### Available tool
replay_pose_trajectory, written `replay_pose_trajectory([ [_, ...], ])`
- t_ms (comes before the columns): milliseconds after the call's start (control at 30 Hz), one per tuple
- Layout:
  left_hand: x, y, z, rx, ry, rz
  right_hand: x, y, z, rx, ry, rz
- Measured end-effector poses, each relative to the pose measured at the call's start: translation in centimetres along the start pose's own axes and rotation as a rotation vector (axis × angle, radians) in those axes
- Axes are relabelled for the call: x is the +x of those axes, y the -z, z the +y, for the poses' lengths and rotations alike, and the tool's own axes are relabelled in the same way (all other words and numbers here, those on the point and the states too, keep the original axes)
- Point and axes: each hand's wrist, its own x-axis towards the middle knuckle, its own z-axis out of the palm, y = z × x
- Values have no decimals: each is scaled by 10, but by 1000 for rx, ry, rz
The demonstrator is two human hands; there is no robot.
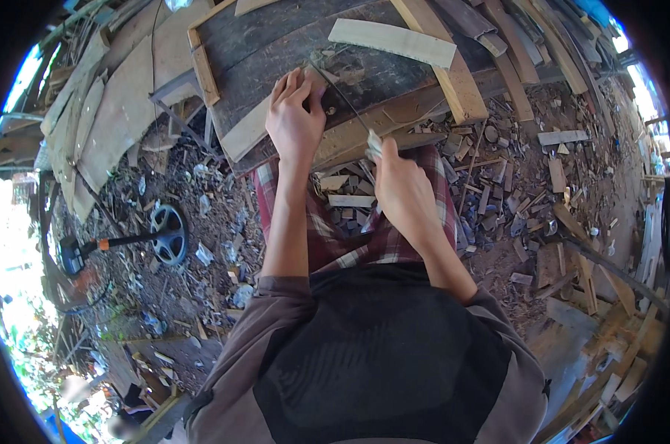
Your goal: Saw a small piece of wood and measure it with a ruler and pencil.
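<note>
My left hand (296,118) is at the front of a dark wooden workbench (265,55), its fingers bent over a small wood piece (318,80) and pressing it against the bench top. A pale board (246,135) lies beside that hand, running to the bench's left corner. In my right hand (405,185) is the pale, wrapped-looking handle of a long thin tool (342,95). Its dark, narrow shaft slants up and left across the bench edge to the wood piece by my left fingers. Whether it is a saw or a file I cannot tell.
A curved pale board (393,42) rests on the bench across a thicker plank (453,89). Long boards (513,63) stack at the right. Wood offcuts (498,185) litter the ground. At left lies a metal-detector-like tool with a round coil (170,234).
</note>
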Motion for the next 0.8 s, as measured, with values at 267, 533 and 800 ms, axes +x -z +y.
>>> replay_pose_trajectory([
  [267,-3,-6,0,8,68,-17,34,-7,-7,-125,102,73],
  [533,-6,-4,-6,10,61,25,-16,-3,11,-81,-25,-64],
  [800,-1,-8,3,-10,46,-13,50,-10,-9,-60,60,90],
])
